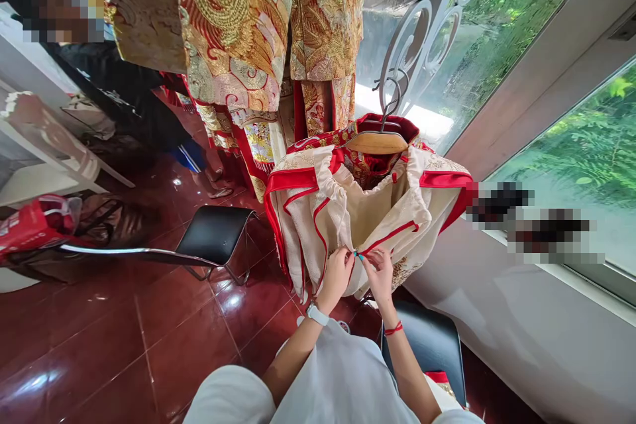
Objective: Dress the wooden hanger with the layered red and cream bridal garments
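A wooden hanger is holding up a red-trimmed cream garment.
Below, a glossy, red tiled floor is bearing a black-seated chair.

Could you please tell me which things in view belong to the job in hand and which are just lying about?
In the job:
Cream red-trimmed garment
Left hand and right hand, pinching its edge
Wooden hanger at its top

Apparently just about:
Gold embroidered garments, hanging behind
Black-seated chair to the left
Red bag

Left grip and right grip pinching red-trimmed cream garment, wooden hanger inside collar, red tiled floor
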Tool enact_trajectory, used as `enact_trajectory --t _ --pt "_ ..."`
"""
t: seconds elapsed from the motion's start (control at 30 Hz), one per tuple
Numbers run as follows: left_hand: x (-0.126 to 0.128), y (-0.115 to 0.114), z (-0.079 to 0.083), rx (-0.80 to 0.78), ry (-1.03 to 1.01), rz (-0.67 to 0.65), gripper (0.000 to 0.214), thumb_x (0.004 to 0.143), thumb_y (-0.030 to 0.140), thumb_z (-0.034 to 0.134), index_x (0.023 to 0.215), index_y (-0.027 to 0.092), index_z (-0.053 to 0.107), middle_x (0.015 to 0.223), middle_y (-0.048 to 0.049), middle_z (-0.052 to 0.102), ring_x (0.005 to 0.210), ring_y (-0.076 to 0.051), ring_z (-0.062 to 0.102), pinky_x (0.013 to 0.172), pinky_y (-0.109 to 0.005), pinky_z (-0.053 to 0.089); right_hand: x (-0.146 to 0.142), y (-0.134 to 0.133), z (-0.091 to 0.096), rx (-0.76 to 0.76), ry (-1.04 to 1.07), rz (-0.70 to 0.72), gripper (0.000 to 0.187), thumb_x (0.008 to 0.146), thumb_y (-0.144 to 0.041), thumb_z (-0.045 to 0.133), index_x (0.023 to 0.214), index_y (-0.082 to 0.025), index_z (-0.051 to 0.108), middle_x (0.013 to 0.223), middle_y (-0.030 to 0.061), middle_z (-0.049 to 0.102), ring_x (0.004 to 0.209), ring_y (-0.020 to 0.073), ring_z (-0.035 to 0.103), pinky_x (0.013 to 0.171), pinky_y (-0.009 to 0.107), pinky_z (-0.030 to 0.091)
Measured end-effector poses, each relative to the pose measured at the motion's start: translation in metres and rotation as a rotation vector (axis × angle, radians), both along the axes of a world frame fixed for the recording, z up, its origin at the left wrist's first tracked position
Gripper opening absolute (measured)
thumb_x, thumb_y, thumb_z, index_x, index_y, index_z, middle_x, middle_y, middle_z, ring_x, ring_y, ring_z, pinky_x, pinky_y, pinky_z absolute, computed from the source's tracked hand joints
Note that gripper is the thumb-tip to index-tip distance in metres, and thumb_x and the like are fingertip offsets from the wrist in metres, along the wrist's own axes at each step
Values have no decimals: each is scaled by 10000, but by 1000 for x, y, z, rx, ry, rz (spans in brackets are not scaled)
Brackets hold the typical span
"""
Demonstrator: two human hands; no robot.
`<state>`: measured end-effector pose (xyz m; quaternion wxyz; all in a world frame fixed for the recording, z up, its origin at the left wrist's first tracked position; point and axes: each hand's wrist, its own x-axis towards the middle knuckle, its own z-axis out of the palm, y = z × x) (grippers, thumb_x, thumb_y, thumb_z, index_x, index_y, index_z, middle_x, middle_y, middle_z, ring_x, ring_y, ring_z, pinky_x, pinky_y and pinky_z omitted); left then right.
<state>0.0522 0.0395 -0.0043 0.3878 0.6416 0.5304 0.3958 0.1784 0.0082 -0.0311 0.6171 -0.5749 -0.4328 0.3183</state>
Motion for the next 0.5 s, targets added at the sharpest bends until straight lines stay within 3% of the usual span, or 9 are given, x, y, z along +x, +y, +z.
enact_trajectory --t 0.1,0.23,0.33,0.5 --pt "2 -2 4 -304 -312 26 235 843 356 641 696 180 591 586 12 566 523 -123 525 533 -248 399 -5 0 -5 -43 -125 80 330 816 -395 692 1061 -221 555 975 66 681 871 204 675 736 337 581" --pt "7 -4 9 -674 -778 66 355 608 437 799 666 163 581 576 48 523 504 -61 438 481 -196 322 -10 5 -11 -117 -368 73 218 840 -356 615 990 -203 572 914 77 693 803 218 656 733 358 544" --pt "11 -6 14 -753 -908 88 420 514 434 829 621 173 518 561 65 493 495 -42 394 472 -184 296 -14 8 -13 -162 -441 53 99 840 -299 549 884 -212 540 808 59 683 723 211 637 692 334 500" --pt "15 -12 26 -725 -893 86 469 541 448 800 570 195 406 520 98 376 466 -27 299 457 -187 242 -22 8 -12 -177 -459 30 82 806 -280 488 747 -224 480 658 19 602 581 166 526 586 281 379"
